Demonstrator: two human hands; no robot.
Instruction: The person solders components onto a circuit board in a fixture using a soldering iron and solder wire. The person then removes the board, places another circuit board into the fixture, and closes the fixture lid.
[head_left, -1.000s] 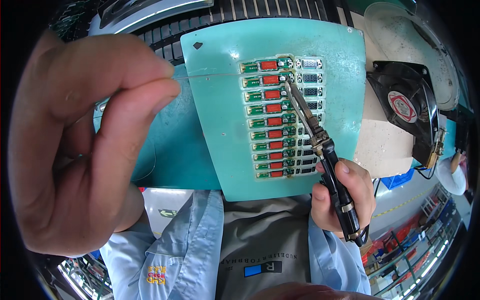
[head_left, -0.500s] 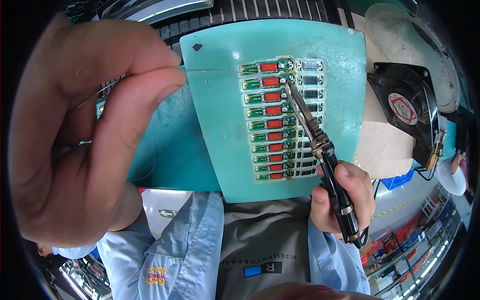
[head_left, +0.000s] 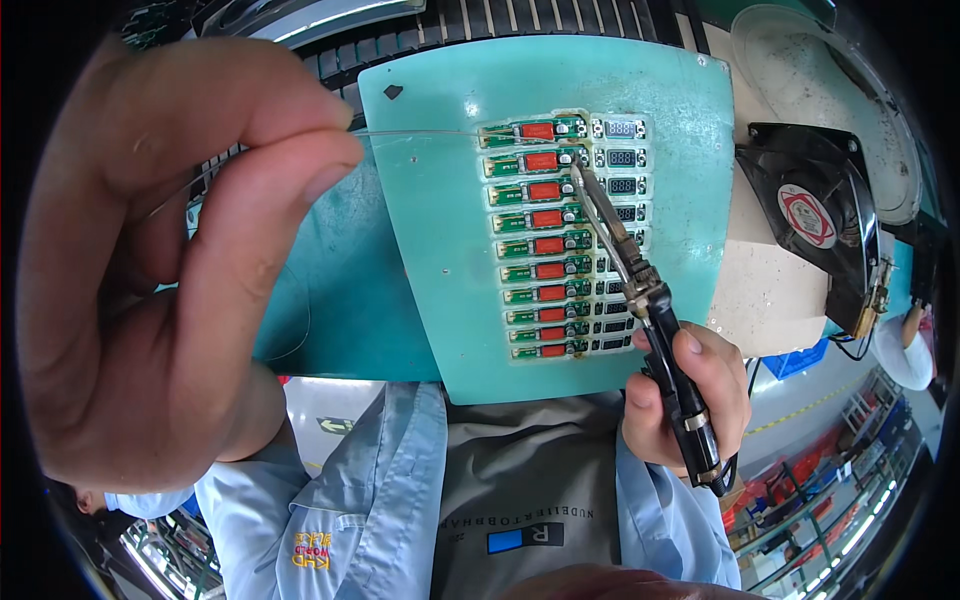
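Teal worktop (head_left: 365, 300), green panel (head_left: 432, 230), black fan (head_left: 808, 205), left hand (head_left: 205, 250) pinching wire (head_left: 420, 133), right hand (head_left: 718, 385) grasping soldering iron (head_left: 656, 312)

The left hand (head_left: 220, 270) pinches a thin solder wire (head_left: 420, 133) between its fingers (head_left: 290, 95), the strand stretching right toward the top of a column of circuit boards (head_left: 545, 245) set in a pale green fixture plate (head_left: 440, 240). The right hand (head_left: 720, 385) grips a black-handled soldering iron (head_left: 668, 365), its tip at the second board down. Digit displays (head_left: 621, 158) line the column's right side; a black cooling fan (head_left: 835, 190) stands beyond the plate.
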